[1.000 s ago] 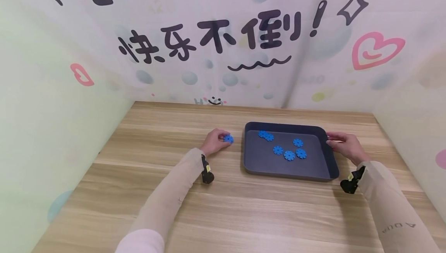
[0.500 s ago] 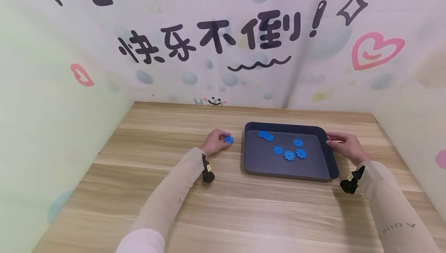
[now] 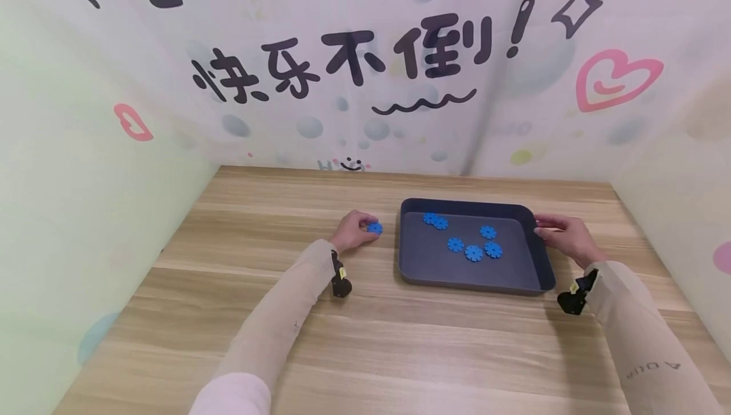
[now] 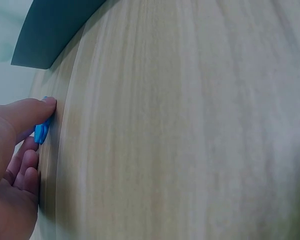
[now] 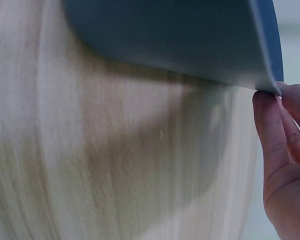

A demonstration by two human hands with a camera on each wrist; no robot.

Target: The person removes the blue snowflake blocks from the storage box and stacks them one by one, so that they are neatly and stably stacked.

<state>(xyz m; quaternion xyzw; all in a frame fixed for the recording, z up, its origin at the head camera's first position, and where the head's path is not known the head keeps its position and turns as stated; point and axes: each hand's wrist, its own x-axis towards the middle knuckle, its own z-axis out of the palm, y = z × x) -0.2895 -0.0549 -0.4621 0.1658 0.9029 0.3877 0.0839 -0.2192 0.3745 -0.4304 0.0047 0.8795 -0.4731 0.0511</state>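
Observation:
My left hand (image 3: 351, 231) is on the wooden table to the left of a dark grey tray (image 3: 428, 272), holding a small blue notched disc (image 3: 375, 228) between thumb and fingers. In the left wrist view the disc (image 4: 42, 131) shows edge-on below the thumb tip, close to the tabletop. Several more blue notched discs (image 3: 473, 253) lie flat inside the tray, two of them overlapping at its far left. At the tray's right side my right hand (image 3: 573, 239) pinches the rim; the right wrist view shows thumb and fingers at the wall's upper edge (image 5: 266, 60).
The wooden table (image 3: 365, 345) reaches back to a white printed cloth (image 3: 285, 129) hanging behind it. Pale walls close in on the left and right. Each wrist wears a small black camera (image 3: 341, 283).

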